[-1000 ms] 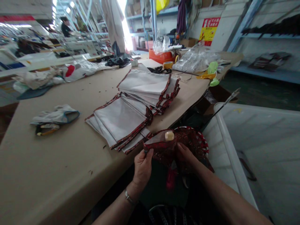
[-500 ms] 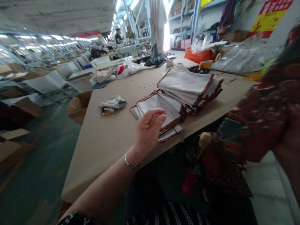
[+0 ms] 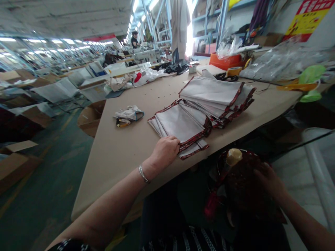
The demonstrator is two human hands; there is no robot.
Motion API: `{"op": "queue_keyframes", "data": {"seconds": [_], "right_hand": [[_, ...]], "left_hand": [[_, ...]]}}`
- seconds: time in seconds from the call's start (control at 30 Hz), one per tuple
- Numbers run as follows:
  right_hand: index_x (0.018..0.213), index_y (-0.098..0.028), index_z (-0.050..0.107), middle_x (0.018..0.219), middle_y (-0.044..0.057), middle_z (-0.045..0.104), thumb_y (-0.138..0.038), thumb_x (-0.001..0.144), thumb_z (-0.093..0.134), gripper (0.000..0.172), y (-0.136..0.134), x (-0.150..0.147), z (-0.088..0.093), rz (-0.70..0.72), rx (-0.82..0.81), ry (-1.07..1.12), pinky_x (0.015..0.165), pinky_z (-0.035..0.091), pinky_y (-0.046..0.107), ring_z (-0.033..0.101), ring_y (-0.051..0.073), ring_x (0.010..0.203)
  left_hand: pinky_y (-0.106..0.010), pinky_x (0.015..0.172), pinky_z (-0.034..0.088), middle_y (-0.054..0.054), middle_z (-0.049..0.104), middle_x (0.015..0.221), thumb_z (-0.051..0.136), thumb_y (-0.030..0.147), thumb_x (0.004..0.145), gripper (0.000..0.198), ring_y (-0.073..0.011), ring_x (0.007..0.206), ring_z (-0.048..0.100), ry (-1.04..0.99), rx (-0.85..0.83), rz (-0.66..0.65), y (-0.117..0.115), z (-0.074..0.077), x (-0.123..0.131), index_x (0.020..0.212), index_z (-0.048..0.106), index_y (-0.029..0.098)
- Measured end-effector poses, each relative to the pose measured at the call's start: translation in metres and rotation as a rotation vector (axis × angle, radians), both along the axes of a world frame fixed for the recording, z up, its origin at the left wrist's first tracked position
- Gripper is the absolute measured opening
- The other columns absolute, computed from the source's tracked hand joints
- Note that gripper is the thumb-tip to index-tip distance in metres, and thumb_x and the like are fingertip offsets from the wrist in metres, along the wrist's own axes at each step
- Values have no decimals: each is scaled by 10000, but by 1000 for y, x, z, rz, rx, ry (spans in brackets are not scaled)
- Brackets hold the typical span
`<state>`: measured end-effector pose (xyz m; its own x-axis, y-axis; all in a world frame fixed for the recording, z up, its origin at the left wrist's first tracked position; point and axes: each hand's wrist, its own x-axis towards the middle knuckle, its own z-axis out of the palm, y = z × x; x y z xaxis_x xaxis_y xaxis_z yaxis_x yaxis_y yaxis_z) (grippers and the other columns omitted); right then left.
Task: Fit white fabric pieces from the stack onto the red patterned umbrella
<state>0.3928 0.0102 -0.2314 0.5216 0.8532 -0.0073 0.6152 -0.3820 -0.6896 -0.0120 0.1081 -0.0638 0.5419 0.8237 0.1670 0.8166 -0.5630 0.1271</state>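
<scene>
My left hand [image 3: 165, 150] has its fingers curled closed over the near left corner of a fan of grey fabric panels [image 3: 180, 123] with red-brown patterned edging. A thicker stack of the same panels [image 3: 211, 90] lies behind it, slightly overlapping. Below the table edge on the right, my right hand [image 3: 270, 179] touches dark red-brown patterned cloth [image 3: 243, 188]. Shadow hides its fingertips, so I cannot tell whether they grip. Beside that cloth is a rounded cream-coloured end [image 3: 233, 157] of something, and a blurred red object [image 3: 211, 205] hangs lower.
On the brown-topped table [image 3: 125, 153] lies a crumpled work glove [image 3: 128, 115]. Toward the back are an orange bin [image 3: 226, 61], tape rolls [image 3: 233, 71] and clear plastic [image 3: 277, 64]. A green fan-like object [image 3: 311, 82] sits right. A cardboard box [image 3: 90, 118] stands left; a person [image 3: 134, 40] is far off.
My left hand has come down from above the panels onto their corner and closed. My right hand has lowered the patterned cloth from the upper right to below the table edge.
</scene>
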Motion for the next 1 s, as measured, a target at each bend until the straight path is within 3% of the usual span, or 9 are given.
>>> {"op": "queue_keyframes", "data": {"seconds": [0.07, 0.17, 0.23, 0.3, 0.47, 0.63, 0.77, 0.87, 1.0], "right_hand": [[1124, -211, 593, 1067, 157, 678, -425, 791, 573, 396, 3, -22, 42, -9, 128, 31, 831, 495, 473, 660, 320, 925], [1093, -221, 614, 1012, 118, 681, -371, 869, 541, 280, 1, -73, 125, 86, 540, -2, 796, 512, 405, 655, 253, 871], [1034, -232, 623, 1018, 87, 661, -264, 881, 542, 177, -2, -110, 171, 352, 740, -78, 869, 491, 382, 629, 225, 952], [1035, -229, 611, 1033, 69, 641, -173, 873, 547, 183, -1, -143, 196, 639, 842, -95, 903, 478, 359, 605, 203, 1009], [945, -187, 624, 916, 53, 650, -174, 912, 514, 116, 30, -191, 187, 946, 709, -91, 812, 490, 290, 599, 159, 890], [917, -159, 661, 908, 73, 660, -223, 937, 476, 196, 72, -212, 171, 930, 564, -205, 835, 471, 316, 580, 190, 896], [1050, -176, 662, 1042, 90, 650, -236, 908, 516, 212, 95, -230, 183, 932, 462, -546, 919, 422, 368, 533, 243, 1021], [1061, -178, 656, 1036, 103, 645, -229, 888, 519, 227, 108, -241, 193, 958, 297, -766, 846, 430, 378, 544, 274, 1017], [939, -162, 658, 966, 117, 648, -129, 881, 429, 239, 108, -245, 202, 807, 164, -892, 715, 420, 349, 600, 265, 908]], "left_hand": [[-318, 811, 492, -106, 666, 864, 437, 165, 887, 250, -203, 821, 629, 65, -23, 18, 0, 3, 1, 838, 682, 146], [-324, 786, 490, -105, 638, 808, 451, 108, 857, 215, -211, 777, 623, 100, -46, 14, -2, 10, 4, 798, 654, 148], [-333, 795, 488, -103, 628, 788, 455, 65, 835, 214, -220, 774, 625, 74, -80, -16, -3, 14, 5, 777, 640, 156], [-333, 790, 491, -103, 625, 774, 459, 44, 820, 222, -223, 756, 631, 49, -121, -48, -4, 19, 6, 750, 632, 163], [-326, 724, 506, -133, 653, 762, 463, 70, 828, 234, -237, 726, 658, 178, -137, -80, 1, 24, 8, 725, 658, 149], [-322, 662, 499, -143, 686, 818, 444, 122, 850, 239, -250, 752, 680, 268, -37, -43, 7, 30, 6, 836, 683, 125], [-296, 647, 477, -87, 689, 850, 448, 185, 844, 233, -214, 742, 669, 154, 70, 50, 2, 39, -3, 865, 679, 167], [-291, 638, 459, -65, 683, 850, 473, 181, 808, 199, -209, 759, 657, 110, 109, 88, -7, 44, -8, 857, 666, 184], [-314, 615, 431, -90, 668, 871, 469, 163, 802, 173, -240, 783, 645, 166, 211, 174, -18, 42, -11, 856, 633, 171]]}}
